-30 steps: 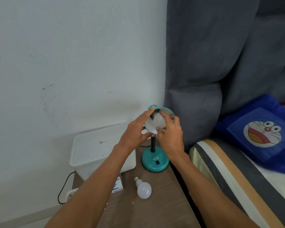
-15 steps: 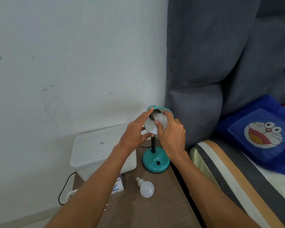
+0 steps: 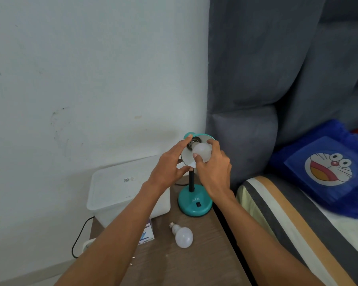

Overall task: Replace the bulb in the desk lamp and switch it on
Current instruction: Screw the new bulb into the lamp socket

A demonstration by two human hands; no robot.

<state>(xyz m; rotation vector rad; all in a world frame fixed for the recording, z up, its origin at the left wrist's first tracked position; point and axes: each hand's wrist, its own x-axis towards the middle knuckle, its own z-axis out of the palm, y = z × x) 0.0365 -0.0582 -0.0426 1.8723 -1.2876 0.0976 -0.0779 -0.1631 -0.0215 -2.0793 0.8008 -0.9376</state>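
A teal desk lamp stands on a wooden bedside table (image 3: 194,265), its round base (image 3: 194,205) carrying a black switch. Its shade (image 3: 186,155) is tilted towards me. My left hand (image 3: 170,164) holds the shade's left rim between fingers and thumb. My right hand (image 3: 213,168) grips a white bulb (image 3: 202,150) whose metal base sits at the socket inside the shade. A second white bulb (image 3: 183,236) lies loose on the table in front of the lamp base.
A white plastic box (image 3: 120,190) stands left of the lamp against the wall. A small carton (image 3: 147,234) lies beside my left forearm. A black cable (image 3: 81,234) hangs off the table's left side. A bed with a blue cartoon pillow (image 3: 327,168) is on the right.
My right hand has shifted round the bulb at the socket, thumb now lower on it. The left hand keeps holding the shade. The loose bulb has not moved.
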